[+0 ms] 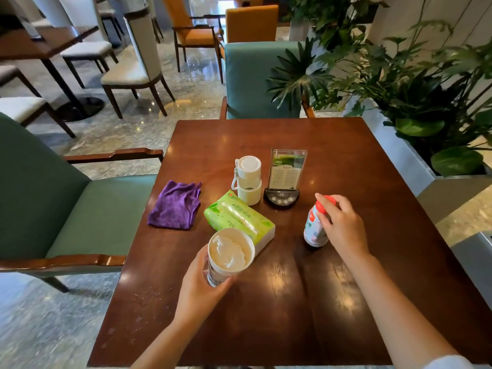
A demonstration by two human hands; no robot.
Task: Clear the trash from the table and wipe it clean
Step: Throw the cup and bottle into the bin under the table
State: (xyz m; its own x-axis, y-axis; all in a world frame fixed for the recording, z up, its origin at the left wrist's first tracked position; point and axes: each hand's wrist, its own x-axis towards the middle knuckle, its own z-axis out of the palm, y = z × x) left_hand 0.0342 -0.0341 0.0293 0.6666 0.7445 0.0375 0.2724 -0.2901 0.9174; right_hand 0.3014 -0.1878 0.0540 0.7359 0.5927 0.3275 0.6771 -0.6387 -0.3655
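Left hand (202,286) grips paper cup (229,255) with crumpled tissue inside, table (306,302) 7 o'clock. Right hand (342,226) curls fingers round red-capped bottle (315,227) at 3 o'clock; label unreadable. Green tissue pack (238,217) centre with illegible print, purple cloth (175,205) 9 o'clock.

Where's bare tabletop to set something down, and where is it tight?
Free: the near stretch of the table between the two forearms, though water droplets sit near its left edge; the far strip behind the menu stand. Crowded: the middle, where purple cloth, tissue pack, white tumbler and stand cluster.
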